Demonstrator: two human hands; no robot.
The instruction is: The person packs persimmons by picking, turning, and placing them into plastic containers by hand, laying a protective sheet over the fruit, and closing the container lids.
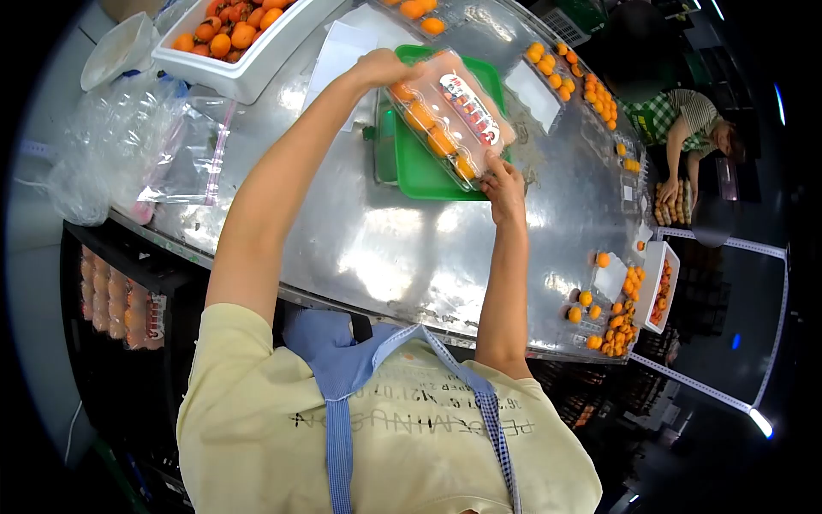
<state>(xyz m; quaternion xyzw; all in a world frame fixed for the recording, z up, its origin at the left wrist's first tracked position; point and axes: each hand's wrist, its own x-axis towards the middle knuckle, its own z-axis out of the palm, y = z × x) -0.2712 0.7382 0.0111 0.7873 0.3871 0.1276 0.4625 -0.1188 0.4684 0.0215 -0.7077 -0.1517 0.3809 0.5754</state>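
Note:
A clear plastic pack of orange persimmons (438, 128) with a printed label is held between my two hands, tilted above a green tray (419, 176). My left hand (383, 68) grips the pack's upper left end. At its lower right end, my right hand (504, 187) has thumb and fingers closed on the edge. Beneath the pack, the green tray lies on what looks like a weighing scale (386, 141), mostly hidden. A white sheet (341, 64) lies on the metal table beside my left forearm.
A white foam box (248, 81) of persimmons stands at the upper left, near clear plastic bags (128, 137). Loose persimmons (599, 98) lie along the far right, with another foam box (658, 287). Packed fruit (120, 295) sits in a dark crate below left. Another person (689, 128) works across the table.

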